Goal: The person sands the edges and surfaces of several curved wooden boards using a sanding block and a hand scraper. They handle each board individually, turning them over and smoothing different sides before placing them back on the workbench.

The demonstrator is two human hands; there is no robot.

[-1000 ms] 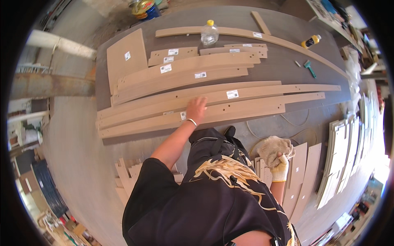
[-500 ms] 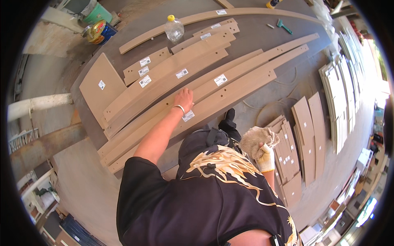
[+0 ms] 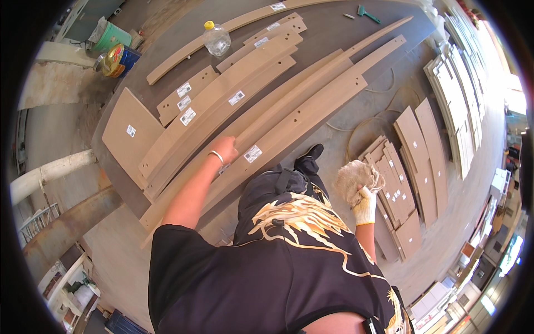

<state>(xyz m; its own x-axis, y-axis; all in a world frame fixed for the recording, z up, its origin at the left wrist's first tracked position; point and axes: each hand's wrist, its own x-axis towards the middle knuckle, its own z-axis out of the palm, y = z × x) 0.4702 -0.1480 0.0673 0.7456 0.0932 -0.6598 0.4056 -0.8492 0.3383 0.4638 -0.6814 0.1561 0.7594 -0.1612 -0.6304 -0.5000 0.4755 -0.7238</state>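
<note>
My bare left hand [image 3: 225, 149], a white band at its wrist, is closed on a long, narrow brown board [image 3: 289, 108]. This board is tipped up along its length among other long boards on the dark table [image 3: 389, 64]. Nearer me lies another long brown board [image 3: 300, 117] with a white label and small holes. On my right hand [image 3: 364, 207] is a pale knitted glove with a yellowish cuff. That hand grips a bunched beige rag [image 3: 356, 181], held off to the right of my body.
Several curved, labelled boards [image 3: 222, 97] and a wide panel [image 3: 130, 119] lie on the table. A yellow-capped clear bottle [image 3: 217, 42] and a green scraper [image 3: 367, 14] are farther back. Stacked boards [image 3: 395, 183] and a loose hose [image 3: 350, 139] lie on the floor at right.
My left hand has closed on the long board's edge and tipped it, so its label no longer faces up. The right hand still holds the rag. The view has shifted.
</note>
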